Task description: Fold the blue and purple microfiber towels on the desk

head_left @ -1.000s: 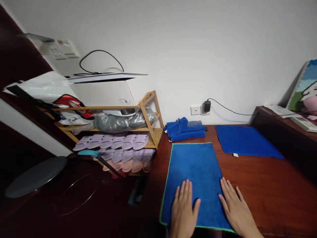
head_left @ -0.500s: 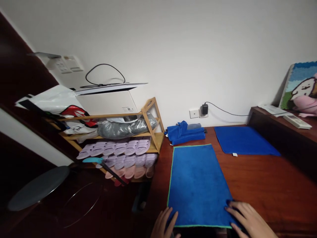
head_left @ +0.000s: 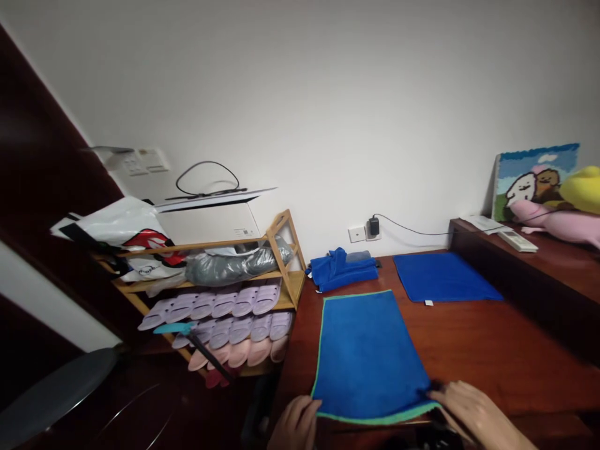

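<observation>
**Blue towel held at its near corners on the worktop**

A blue towel with a green edge (head_left: 368, 353) is spread flat on the red-brown worktop (head_left: 492, 350), its length running from the near edge towards the wall. Its near hem is lifted slightly off the wood. The near left corner is pinched by the left hand (head_left: 296, 425), whose grip is closed on the cloth at the worktop's near edge. The near right corner is taken by the right hand (head_left: 473, 415); the fingers are curled over the hem and the grip is closed on the towel there.

Further back, a second blue cloth (head_left: 443, 284) is laid flat towards the right, near the raised dark ledge (head_left: 525, 275), well apart from the held towel. A heap of folded blue cloths (head_left: 342, 270) is seen at the far left corner of the worktop, just below a wall socket with a black charger (head_left: 374, 226).

Beside the worktop's left edge a wooden shoe rack (head_left: 285, 262) is stood, filled with rows of lilac slippers (head_left: 225, 306). On the ledge a pink plush toy (head_left: 557, 222) and a picture (head_left: 534, 178) are set against the wall.
</observation>
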The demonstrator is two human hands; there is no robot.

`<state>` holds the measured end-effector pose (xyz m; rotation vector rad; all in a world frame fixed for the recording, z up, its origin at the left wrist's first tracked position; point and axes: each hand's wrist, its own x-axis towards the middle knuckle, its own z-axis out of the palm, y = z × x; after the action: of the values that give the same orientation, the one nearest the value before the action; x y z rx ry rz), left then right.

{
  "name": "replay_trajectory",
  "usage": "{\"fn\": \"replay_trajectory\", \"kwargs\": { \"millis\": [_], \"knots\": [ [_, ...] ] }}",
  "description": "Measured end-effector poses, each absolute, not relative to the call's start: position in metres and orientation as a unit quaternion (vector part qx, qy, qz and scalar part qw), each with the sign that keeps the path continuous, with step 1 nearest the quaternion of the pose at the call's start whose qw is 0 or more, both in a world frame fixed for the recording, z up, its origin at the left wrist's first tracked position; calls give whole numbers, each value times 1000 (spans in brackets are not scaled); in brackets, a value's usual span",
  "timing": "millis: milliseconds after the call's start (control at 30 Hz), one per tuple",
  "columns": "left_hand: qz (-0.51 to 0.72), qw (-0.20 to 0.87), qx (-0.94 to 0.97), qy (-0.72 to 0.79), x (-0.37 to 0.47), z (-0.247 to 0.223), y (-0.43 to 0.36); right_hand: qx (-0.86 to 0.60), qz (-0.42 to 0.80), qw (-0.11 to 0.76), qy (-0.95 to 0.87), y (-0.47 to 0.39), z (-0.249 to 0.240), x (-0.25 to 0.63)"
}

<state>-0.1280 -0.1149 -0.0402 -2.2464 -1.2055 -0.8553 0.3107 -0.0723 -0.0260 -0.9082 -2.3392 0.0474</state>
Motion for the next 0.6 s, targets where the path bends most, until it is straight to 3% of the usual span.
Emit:
{"fn": "replay_trajectory", "kwargs": {
  "millis": [233,367,600],
  "knots": [
    [-419,121,-770,-465,-91,109,-97,-324,-33,414,-850,-66,102,357],
    [-407,18,-804,-433,-64,196,-81,-380,8,414,-827,-68,169,389],
    [-401,-55,-806,-432,-13,264,-44,-505,156,441,-725,-67,225,431]
  ]
}}
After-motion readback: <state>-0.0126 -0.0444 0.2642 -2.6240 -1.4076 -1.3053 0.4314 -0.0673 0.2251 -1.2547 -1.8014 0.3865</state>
